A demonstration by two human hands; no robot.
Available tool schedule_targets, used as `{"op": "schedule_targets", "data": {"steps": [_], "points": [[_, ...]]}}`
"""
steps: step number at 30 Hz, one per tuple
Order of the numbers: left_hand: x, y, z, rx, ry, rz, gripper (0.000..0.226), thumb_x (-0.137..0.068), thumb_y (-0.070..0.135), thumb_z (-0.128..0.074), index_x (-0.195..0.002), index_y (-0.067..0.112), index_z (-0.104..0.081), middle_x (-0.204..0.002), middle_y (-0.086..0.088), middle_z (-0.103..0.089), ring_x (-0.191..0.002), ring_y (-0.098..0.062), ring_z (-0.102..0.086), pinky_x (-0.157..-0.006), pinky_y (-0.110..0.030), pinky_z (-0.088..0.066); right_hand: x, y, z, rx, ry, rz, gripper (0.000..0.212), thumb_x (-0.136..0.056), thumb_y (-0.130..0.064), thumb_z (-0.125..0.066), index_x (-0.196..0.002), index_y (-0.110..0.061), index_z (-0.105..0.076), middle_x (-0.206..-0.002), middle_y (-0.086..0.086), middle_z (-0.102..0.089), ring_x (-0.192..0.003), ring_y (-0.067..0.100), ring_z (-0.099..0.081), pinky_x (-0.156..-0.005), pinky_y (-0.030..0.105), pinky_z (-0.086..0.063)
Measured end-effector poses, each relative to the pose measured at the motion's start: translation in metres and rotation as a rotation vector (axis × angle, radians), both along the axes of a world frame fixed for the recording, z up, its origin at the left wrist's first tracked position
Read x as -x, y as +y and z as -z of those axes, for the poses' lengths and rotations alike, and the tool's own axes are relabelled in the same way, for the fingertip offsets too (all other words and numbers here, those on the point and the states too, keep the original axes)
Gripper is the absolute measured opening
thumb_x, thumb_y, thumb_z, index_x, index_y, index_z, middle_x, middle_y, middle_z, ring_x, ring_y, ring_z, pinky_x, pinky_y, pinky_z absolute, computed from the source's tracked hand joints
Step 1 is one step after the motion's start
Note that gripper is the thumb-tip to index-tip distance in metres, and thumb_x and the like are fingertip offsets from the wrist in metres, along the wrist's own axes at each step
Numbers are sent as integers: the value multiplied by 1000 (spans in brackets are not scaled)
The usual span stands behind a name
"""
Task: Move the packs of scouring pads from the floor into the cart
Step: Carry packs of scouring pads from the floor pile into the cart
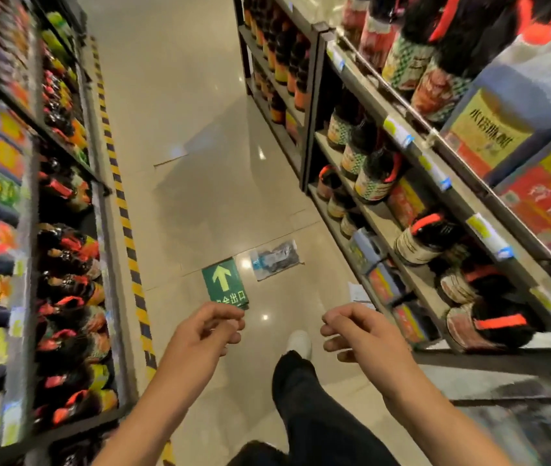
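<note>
One pack of scouring pads (pixel 276 260) lies flat on the tiled floor (pixel 200 196), just beyond the green arrow sticker (pixel 224 284). Likely light, soft, in slick film; best pinched at an edge. Left hand (pixel 208 327) and right hand (pixel 356 332) hover well short of it, fingers loosely curled, empty.
</note>
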State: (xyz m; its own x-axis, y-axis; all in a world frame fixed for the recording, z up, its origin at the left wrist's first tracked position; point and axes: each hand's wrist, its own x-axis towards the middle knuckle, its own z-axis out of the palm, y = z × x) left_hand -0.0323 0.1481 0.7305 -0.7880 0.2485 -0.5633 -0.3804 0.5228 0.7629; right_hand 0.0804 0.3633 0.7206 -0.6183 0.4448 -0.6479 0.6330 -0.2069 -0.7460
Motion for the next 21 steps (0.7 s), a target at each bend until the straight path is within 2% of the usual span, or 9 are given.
{"op": "schedule_targets", "data": {"steps": [6, 11, 14, 16, 19, 21], "points": [[132, 40, 9, 47, -8, 88, 33, -99, 14, -63, -89, 43, -75, -103, 5, -78, -96, -12, -73, -80, -29, -51, 106, 30, 4, 16, 14, 63, 13, -100, -19, -66, -93, -17, -77, -88, 2, -80, -75, 15, -73, -73, 33, -54], [228, 82, 53, 76, -63, 214, 26, -97, 14, -65, -92, 37, -76, -96, 8, -79, -94, -12, -74, -84, -34, -53, 173, 48, 39, 58, -23, 179, 20, -97, -20, -67, -82, -24, -78, -85, 0, -79, -70, 10, -73, -70, 26, -51], [283, 112, 108, 105, -83, 337, 24, -95, 16, -67, -91, 38, -76, -96, 5, -79, -89, -10, -74, -91, -40, -55, 209, 60, 86, 61, -45, 275, 26, -97, -21, -66, -79, -35, -77, -86, -4, -78, -72, 8, -74, -71, 24, -49], [313, 134, 155, 116, -93, 427, 20, -95, 16, -67, -94, 33, -77, -98, 2, -78, -90, -12, -73, -88, -37, -55, 232, 68, 127, 69, -63, 344, 27, -99, -23, -66, -78, -38, -76, -86, -5, -78, -72, 8, -73, -72, 26, -50], [351, 170, 242, 137, -103, 553, 15, -96, 14, -67, -97, 27, -75, -98, -2, -77, -93, -19, -72, -80, -29, -53, 265, 82, 214, 92, -103, 445, 30, -99, -22, -66, -73, -34, -76, -82, -4, -78, -67, 10, -72, -69, 37, -50], [375, 193, 320, 158, -68, 649, 15, -96, 14, -66, -98, 27, -74, -97, 1, -76, -92, -20, -70, -78, -31, -52, 282, 92, 288, 118, -126, 487, 30, -99, -18, -66, -72, -26, -75, -78, 0, -77, -66, 14, -71, -65, 34, -47]]}}
